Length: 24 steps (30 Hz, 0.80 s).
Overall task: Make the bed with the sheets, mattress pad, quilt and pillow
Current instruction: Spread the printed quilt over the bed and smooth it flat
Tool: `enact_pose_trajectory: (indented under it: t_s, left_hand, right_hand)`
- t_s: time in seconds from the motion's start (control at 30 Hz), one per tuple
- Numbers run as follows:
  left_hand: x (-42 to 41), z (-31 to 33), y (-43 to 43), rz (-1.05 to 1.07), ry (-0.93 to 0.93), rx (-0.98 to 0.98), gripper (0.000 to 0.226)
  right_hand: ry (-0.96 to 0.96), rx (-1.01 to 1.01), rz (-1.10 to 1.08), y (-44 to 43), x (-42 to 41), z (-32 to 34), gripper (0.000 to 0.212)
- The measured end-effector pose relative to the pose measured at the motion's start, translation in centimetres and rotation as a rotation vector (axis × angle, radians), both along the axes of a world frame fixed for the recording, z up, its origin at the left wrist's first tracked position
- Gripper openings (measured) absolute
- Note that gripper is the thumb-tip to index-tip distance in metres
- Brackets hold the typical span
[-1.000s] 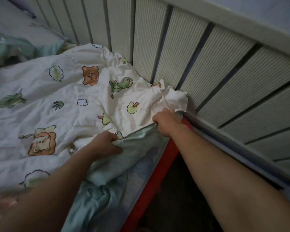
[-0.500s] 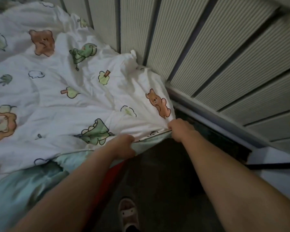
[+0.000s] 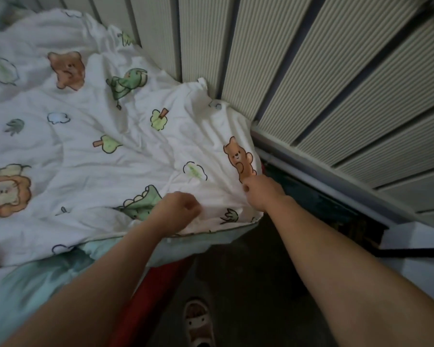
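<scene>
A white quilt (image 3: 115, 156) printed with bears, lions and trees is spread over the bed, its near corner lying beside the wall. My right hand (image 3: 262, 194) pinches that corner just below a brown bear print. To its left, my left hand (image 3: 178, 209) lies on the quilt a little inside the edge, fingers curled into the fabric. Under the quilt's edge a pale green sheet (image 3: 35, 284) shows at the lower left. No pillow is in view.
Ribbed beige wall panels (image 3: 311, 71) run along the far side of the bed. A red bed frame (image 3: 158, 281) edges the mattress. My slippered foot (image 3: 198, 321) stands on the dark floor (image 3: 248, 284). A white object (image 3: 424, 249) sits at the right.
The quilt's crumpled corner has been drawn out flat toward the foot of the bed, covering more of the green sheet. Both hands have shifted from the hem onto the quilt's top.
</scene>
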<state>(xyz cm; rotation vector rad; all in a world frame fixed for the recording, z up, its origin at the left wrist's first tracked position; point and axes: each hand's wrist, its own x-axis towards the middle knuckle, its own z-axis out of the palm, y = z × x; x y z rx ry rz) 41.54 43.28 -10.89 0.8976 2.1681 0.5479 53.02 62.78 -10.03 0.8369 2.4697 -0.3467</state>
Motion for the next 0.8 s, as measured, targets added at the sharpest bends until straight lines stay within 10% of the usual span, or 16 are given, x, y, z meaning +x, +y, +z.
enact_pose_trajectory:
  t_s: [0.13,0.23,0.6,0.8]
  left_hand:
    - [-2.1,0.7,-0.3,0.253,0.126,0.132,0.02]
    - [-4.0,0.4,-1.2,0.323,0.172,0.176,0.03]
    - [-7.3,-2.5,-0.5,0.233,0.266,0.212,0.046]
    - [-7.5,-3.3,-0.2,0.234,0.254,0.177,0.048]
  right_hand:
    - [0.275,0.021,-0.014,0.6,-4.6,0.4,0.055]
    - [0.366,0.11,-0.082,1.5,-7.6,0.0,0.029]
    - [0.322,-0.02,-0.3,4.6,-13.5,-4.5,0.061]
    - [0.167,0.341,-0.251,6.9,-11.3,-4.4,0.033]
